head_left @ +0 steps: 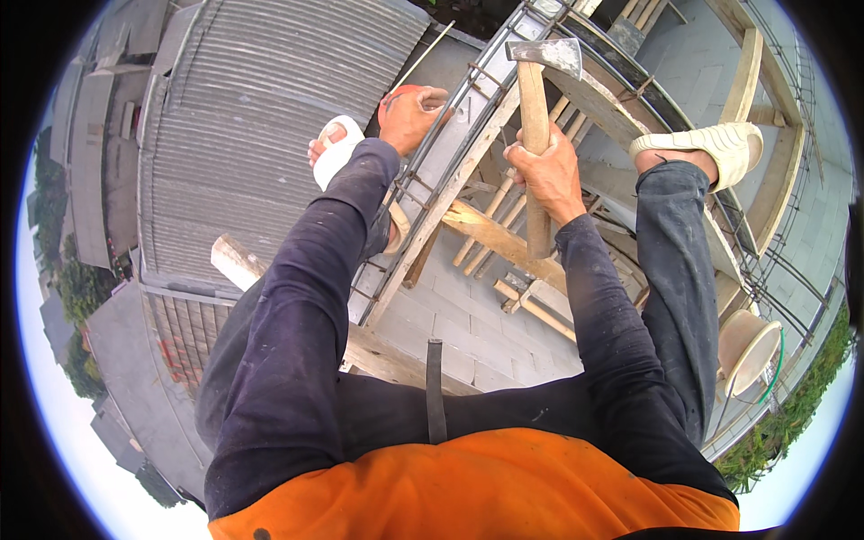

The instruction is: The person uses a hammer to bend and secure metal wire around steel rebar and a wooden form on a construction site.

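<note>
My right hand (551, 175) is wrapped round the wooden handle of a hatchet (534, 108). The hatchet stands roughly upright in the picture, its grey metal head at the top. To the left, my left hand (414, 119) has its fingers curled together beside the rebar cage (418, 171); what they pinch, if anything, is too small to make out. An orange-red object (392, 95) shows partly behind that hand, its kind unclear. Along the cage runs a wooden formwork board (441, 202), between my two hands.
My feet, in pale sandals (740, 153), rest at either side over a drop. Below are a timber beam (499, 238), poles and a grey block wall (459, 333). A corrugated roof (270, 117) lies left; a bucket (751, 351) hangs or stands at right beside more rebar.
</note>
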The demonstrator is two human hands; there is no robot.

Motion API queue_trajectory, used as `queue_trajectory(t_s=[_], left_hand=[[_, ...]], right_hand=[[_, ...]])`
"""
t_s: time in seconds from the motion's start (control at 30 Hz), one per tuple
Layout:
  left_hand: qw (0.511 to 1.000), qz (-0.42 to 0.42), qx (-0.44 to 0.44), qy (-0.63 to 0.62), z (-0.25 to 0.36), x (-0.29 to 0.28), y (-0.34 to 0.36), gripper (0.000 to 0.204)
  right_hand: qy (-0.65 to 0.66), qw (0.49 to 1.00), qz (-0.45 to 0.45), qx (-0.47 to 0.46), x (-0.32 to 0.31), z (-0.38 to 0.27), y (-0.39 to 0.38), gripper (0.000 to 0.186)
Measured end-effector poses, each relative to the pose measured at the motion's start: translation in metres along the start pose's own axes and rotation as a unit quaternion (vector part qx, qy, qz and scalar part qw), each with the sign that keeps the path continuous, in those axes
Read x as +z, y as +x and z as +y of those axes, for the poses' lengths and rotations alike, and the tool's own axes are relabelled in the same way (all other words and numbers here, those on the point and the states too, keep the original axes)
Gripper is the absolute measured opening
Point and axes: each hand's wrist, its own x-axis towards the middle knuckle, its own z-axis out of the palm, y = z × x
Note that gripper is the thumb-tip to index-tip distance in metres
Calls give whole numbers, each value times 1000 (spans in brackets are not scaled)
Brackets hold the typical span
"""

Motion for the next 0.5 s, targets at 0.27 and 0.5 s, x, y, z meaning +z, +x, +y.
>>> queue_trajectory(t_s=[0.27, 0.5], left_hand=[[992, 41, -47, -109, -9, -25, -10, 37], [980, 98, -33, -168, 54, -51, -46, 31]], right_hand=[[6, 1000, 4, 3, -1, -7, -3, 34], [3, 999, -23, -44, -7, -28, -6, 36]])
